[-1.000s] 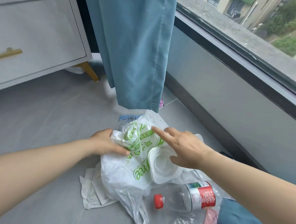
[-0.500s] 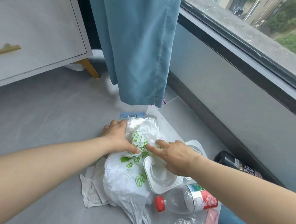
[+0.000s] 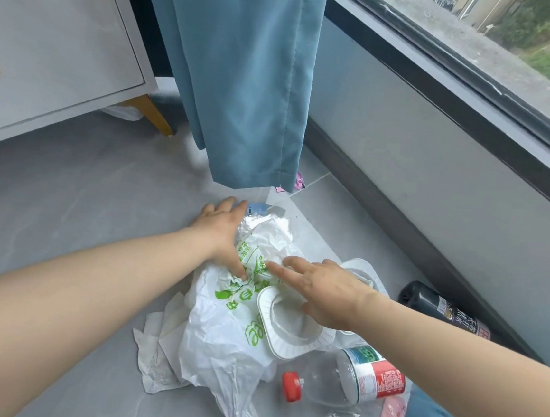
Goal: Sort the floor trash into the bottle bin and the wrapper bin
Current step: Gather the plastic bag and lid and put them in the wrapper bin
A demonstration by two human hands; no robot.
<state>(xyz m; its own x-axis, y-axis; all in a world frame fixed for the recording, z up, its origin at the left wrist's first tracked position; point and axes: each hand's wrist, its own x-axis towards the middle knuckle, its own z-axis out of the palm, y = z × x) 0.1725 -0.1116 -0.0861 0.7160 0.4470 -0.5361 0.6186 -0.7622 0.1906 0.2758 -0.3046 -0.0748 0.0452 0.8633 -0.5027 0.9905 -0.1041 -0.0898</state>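
The left hand (image 3: pixel 219 233) and the right hand (image 3: pixel 324 290), fingers straight, press the bag (image 3: pixel 221 334), the right one over the tray (image 3: pixel 288 339).

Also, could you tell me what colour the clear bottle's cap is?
The cap is red, clearest in the head view.
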